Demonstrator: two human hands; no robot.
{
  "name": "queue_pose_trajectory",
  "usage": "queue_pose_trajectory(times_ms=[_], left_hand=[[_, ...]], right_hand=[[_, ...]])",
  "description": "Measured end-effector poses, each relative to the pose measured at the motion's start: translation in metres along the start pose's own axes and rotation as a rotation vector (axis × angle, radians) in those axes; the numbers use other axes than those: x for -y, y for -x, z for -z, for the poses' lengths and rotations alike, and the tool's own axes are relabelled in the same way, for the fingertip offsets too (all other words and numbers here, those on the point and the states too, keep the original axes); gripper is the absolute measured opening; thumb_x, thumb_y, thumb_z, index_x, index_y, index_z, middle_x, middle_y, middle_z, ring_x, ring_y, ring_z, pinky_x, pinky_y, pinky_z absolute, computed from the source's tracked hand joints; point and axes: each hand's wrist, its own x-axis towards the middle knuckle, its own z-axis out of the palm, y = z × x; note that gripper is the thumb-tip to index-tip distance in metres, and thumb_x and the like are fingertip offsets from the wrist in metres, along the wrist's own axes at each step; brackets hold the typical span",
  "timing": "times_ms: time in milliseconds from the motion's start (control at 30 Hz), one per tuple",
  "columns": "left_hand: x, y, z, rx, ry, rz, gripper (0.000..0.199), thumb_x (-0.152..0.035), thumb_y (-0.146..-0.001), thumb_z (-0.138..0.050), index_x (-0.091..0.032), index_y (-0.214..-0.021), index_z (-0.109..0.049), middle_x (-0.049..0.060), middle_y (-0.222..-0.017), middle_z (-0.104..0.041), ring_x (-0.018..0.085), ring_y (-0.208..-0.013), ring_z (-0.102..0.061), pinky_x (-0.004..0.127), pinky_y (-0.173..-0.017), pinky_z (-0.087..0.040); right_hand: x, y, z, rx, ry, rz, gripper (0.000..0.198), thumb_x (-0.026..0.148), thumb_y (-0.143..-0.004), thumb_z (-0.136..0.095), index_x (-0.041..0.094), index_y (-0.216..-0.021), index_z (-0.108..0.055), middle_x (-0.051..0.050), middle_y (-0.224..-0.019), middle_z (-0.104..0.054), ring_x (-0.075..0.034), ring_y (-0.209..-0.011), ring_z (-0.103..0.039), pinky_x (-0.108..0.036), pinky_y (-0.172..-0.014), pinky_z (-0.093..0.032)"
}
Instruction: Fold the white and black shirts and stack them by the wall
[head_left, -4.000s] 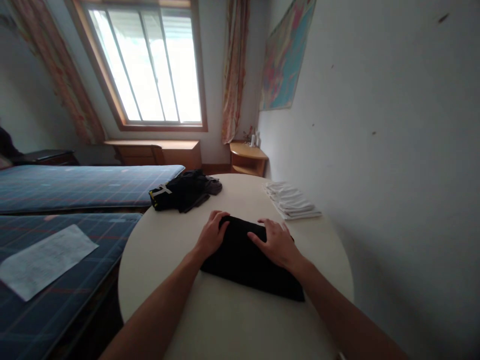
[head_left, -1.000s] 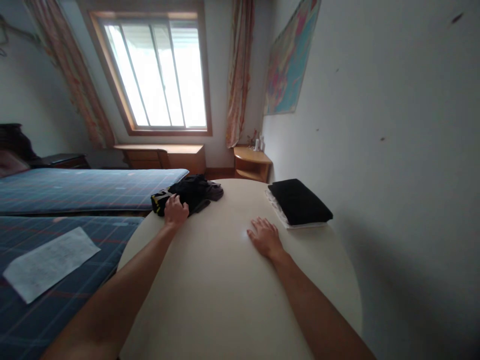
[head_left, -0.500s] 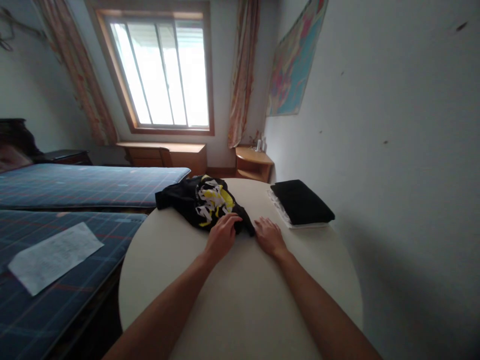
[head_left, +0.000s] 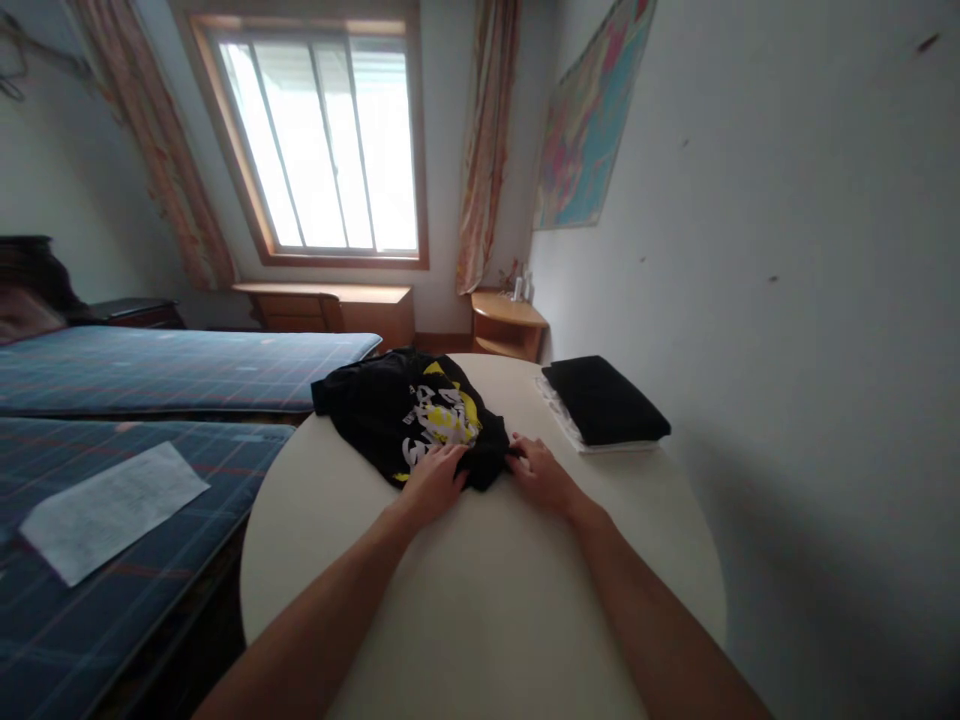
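Note:
A black T-shirt [head_left: 367, 405] with a white and yellow print lies rumpled on the round white table [head_left: 480, 620]. My left hand [head_left: 433, 484] is closed on the shirt's near edge, just below the print, its fingertips partly lost in the dark cloth. At the shirt's right-hand corner, my right hand [head_left: 541, 474] pinches a bit of the fabric between thumb and fingers. Right of that hand sits a folded black garment [head_left: 607, 400], with folded white cloth [head_left: 559, 412] showing beneath it.
Two beds with blue plaid mattresses [head_left: 187, 370] stand left of the table, a sheet of paper [head_left: 116, 510] on the nearer one. A wall [head_left: 795, 400] runs close along the right. Beyond the table are a wooden desk [head_left: 330, 295] and a corner shelf [head_left: 510, 315].
The shirt's near right part has spread out and come slightly toward me, showing its print more openly. My left hand has shifted down and left; my right hand now grips the cloth.

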Motion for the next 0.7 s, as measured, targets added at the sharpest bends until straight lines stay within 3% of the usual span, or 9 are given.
queue_pose_trajectory(times_ms=[33, 100, 233, 300, 367, 467, 567, 633, 700], left_hand=[[-0.003, 0.000, 0.003, 0.016, 0.018, 0.021, 0.033, -0.018, -0.087, -0.053, -0.022, -0.117, -0.064, 0.009, -0.110, -0.070, 0.027, -0.106, -0.063, 0.040, -0.095, -0.047], [-0.010, -0.001, 0.009, 0.021, 0.138, 0.051, 0.024, -0.023, -0.088, -0.053, -0.023, -0.107, -0.067, 0.006, -0.097, -0.072, 0.025, -0.094, -0.066, 0.036, -0.087, -0.051], [-0.024, -0.005, 0.020, 0.011, 0.563, 0.039, 0.026, -0.039, -0.087, -0.058, -0.017, -0.098, -0.069, 0.004, -0.089, -0.073, 0.020, -0.082, -0.066, 0.029, -0.076, -0.053], [-0.024, -0.007, 0.024, -0.066, 0.660, 0.067, 0.029, -0.042, -0.086, -0.059, -0.017, -0.095, -0.070, 0.003, -0.089, -0.073, 0.019, -0.082, -0.066, 0.028, -0.076, -0.052], [-0.016, -0.010, 0.026, -0.203, 0.649, 0.141, 0.030, -0.043, -0.086, -0.058, -0.016, -0.095, -0.070, 0.004, -0.089, -0.073, 0.020, -0.085, -0.067, 0.028, -0.078, -0.052], [0.002, -0.014, 0.027, -0.360, 0.510, 0.295, 0.030, -0.040, -0.089, -0.054, -0.016, -0.097, -0.070, 0.007, -0.093, -0.074, 0.023, -0.091, -0.068, 0.033, -0.085, -0.052], [0.015, -0.014, 0.028, -0.458, 0.373, 0.395, 0.031, -0.030, -0.090, -0.052, -0.015, -0.112, -0.067, 0.011, -0.110, -0.072, 0.024, -0.103, -0.066, 0.037, -0.096, -0.049], [0.013, -0.011, 0.029, -0.519, 0.297, 0.327, 0.041, -0.027, -0.090, -0.051, -0.014, -0.128, -0.058, 0.013, -0.126, -0.065, 0.024, -0.116, -0.061, 0.039, -0.105, -0.044], [0.003, -0.006, 0.029, -0.478, 0.212, 0.130, 0.053, -0.030, -0.090, -0.052, -0.015, -0.141, -0.046, 0.013, -0.143, -0.052, 0.025, -0.131, -0.050, 0.040, -0.113, -0.036]], right_hand=[[0.000, 0.000, 0.004, -0.033, -0.069, -0.025, 0.024, 0.037, -0.092, -0.047, 0.020, -0.100, -0.062, -0.008, -0.100, -0.072, -0.025, -0.108, -0.063, -0.042, -0.096, -0.045], [-0.001, 0.001, 0.014, -0.121, -0.219, -0.082, 0.030, 0.048, -0.090, -0.049, 0.020, -0.094, -0.060, -0.003, -0.079, -0.069, -0.021, -0.078, -0.065, -0.033, -0.073, -0.050], [-0.001, 0.007, 0.033, -0.256, -0.543, -0.203, 0.040, 0.060, -0.079, -0.062, 0.023, -0.093, -0.058, 0.003, -0.062, -0.061, -0.016, -0.054, -0.055, -0.024, -0.048, -0.040], [0.001, 0.010, 0.037, -0.240, -0.678, -0.206, 0.046, 0.060, -0.078, -0.064, 0.024, -0.106, -0.057, 0.003, -0.067, -0.065, -0.016, -0.057, -0.059, -0.024, -0.051, -0.043], [0.003, 0.012, 0.036, -0.171, -0.718, -0.135, 0.056, 0.057, -0.077, -0.067, 0.024, -0.120, -0.053, -0.001, -0.084, -0.070, -0.018, -0.073, -0.066, -0.029, -0.065, -0.052], [0.005, 0.014, 0.027, -0.015, -0.546, -0.051, 0.067, 0.048, -0.073, -0.074, 0.021, -0.130, -0.052, -0.007, -0.109, -0.070, -0.023, -0.097, -0.067, -0.036, -0.087, -0.052], [0.003, 0.014, 0.018, 0.056, -0.290, -0.027, 0.043, 0.042, -0.079, -0.068, 0.018, -0.115, -0.064, -0.008, -0.108, -0.071, -0.025, -0.098, -0.066, -0.040, -0.092, -0.050], [0.004, 0.013, 0.014, 0.029, -0.244, 0.004, 0.030, 0.039, -0.087, -0.059, 0.019, -0.107, -0.067, -0.007, -0.104, -0.072, -0.024, -0.096, -0.066, -0.039, -0.092, -0.050], [0.008, 0.012, 0.013, 0.009, -0.294, 0.044, 0.028, 0.037, -0.090, -0.054, 0.020, -0.107, -0.068, -0.005, -0.105, -0.072, -0.022, -0.097, -0.066, -0.037, -0.091, -0.050]])
